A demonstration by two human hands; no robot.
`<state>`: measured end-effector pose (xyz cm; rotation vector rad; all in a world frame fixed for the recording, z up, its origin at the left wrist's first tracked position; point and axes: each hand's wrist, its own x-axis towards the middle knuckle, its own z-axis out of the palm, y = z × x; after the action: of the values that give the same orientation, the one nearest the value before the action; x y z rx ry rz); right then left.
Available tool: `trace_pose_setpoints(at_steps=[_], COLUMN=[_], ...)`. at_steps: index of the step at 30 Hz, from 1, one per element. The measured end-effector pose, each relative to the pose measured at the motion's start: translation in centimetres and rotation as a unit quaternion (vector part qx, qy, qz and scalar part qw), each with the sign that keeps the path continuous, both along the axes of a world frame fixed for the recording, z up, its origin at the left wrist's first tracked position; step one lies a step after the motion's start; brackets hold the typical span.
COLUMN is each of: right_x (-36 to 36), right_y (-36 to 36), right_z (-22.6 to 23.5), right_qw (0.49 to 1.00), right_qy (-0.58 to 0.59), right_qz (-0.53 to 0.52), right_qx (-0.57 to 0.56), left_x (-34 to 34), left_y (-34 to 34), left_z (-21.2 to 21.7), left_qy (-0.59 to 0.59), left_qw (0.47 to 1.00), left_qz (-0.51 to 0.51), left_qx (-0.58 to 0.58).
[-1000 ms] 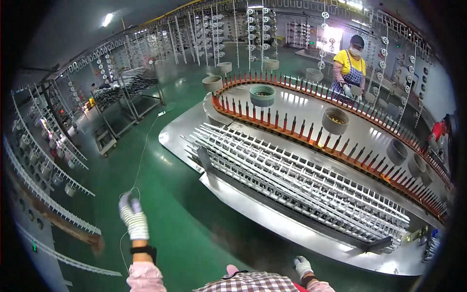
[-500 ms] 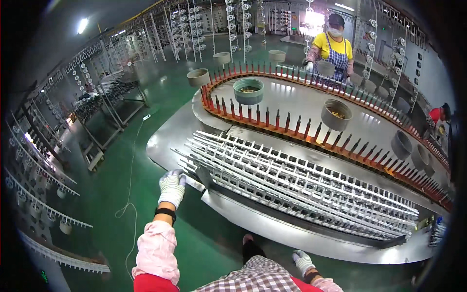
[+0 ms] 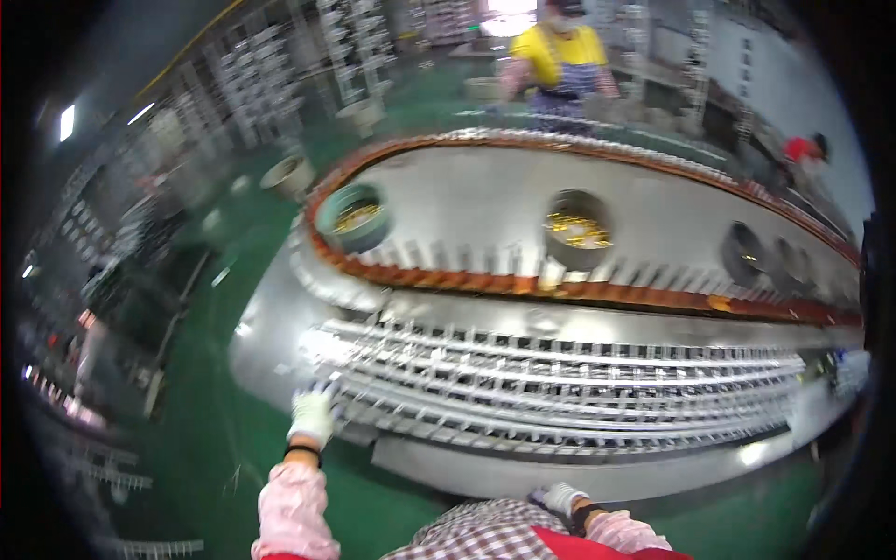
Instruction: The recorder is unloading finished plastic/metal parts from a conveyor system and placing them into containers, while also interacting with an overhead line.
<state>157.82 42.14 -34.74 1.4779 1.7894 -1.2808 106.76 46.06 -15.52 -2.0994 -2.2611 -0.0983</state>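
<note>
My left hand [image 3: 314,413], in a white knit glove with dark fingertips, reaches to the left end of a stack of long silvery racks [image 3: 560,383]. Its fingers look stretched and apart, but motion blurs them, and I cannot tell whether they touch a rack. The racks lie side by side, with short cross pieces along their bars. Low in front of me, my right hand [image 3: 558,497] hangs by the front edge of the metal table [image 3: 485,471]. Its gloved fingers seem loosely apart, with nothing visible in them.
Behind the racks runs an oval orange-brown track [image 3: 448,278] with upright pins. Inside it stand a green tub [image 3: 327,219] and a grey tub [image 3: 583,257] holding small golden parts. A co-worker in yellow [image 3: 560,56] stands across the table. Hanging racks [image 3: 261,75] line the far left.
The view has swung and blurred, so the table appears shifted left. My left hand has moved closer to the rack ends. My right hand has come nearer the table's front edge.
</note>
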Motion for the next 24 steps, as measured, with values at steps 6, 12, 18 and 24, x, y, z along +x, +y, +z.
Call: trace_pose_setpoints(at_steps=[6,12,18,24], right_x=[-1.3,-4.1,-5.5,-4.3], right_y=[-0.5,-4.1,-6.4,-1.6], right_z=[2.0,3.8,4.9,9.3], right_qw=[0.988,0.962,0.894,0.334], right_qy=[0.041,0.034,0.157,0.549], right_qz=[-0.139,-0.253,-0.394,-0.749], right_qx=[0.046,0.101,0.146,0.159], left_x=[-1.9,-6.1,-7.2,-5.6], left_y=[3.2,4.0,5.6,-2.6], left_z=[-3.5,-8.0,-5.6,9.5], left_qy=[-0.096,-0.089,-0.167,-0.246], left_qw=[0.994,0.983,0.967,0.965], left_qz=[-0.018,-0.141,-0.175,-0.082], left_qx=[-0.041,0.080,0.083,-0.046])
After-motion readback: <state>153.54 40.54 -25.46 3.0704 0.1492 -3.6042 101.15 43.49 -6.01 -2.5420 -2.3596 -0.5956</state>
